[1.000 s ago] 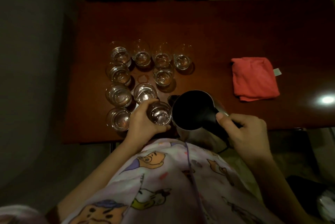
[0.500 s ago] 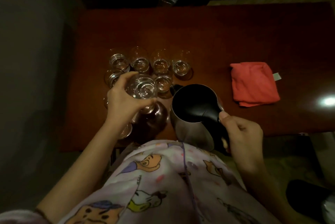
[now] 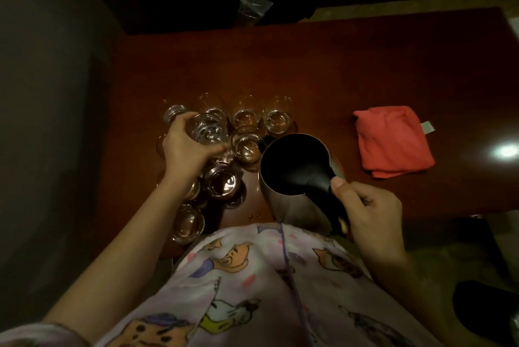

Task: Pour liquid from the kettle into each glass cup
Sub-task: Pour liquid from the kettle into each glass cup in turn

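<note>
Head view: the left hand (image 3: 185, 147) is curling its fingers round a clear glass cup (image 3: 207, 129) above the cluster of clear glass cups (image 3: 247, 133) on the dark red-brown wooden table (image 3: 323, 71). The right hand (image 3: 368, 211) is gripping the black handle of the steel kettle (image 3: 295, 166), apparently upright at the near edge; a folded red cloth (image 3: 393, 141) is lying well apart.

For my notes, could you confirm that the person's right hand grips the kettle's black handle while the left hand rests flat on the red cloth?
Not quite: in the head view the left hand holds a glass cup above the other cups, apart from the red cloth. The right hand does grip the kettle handle.
</note>
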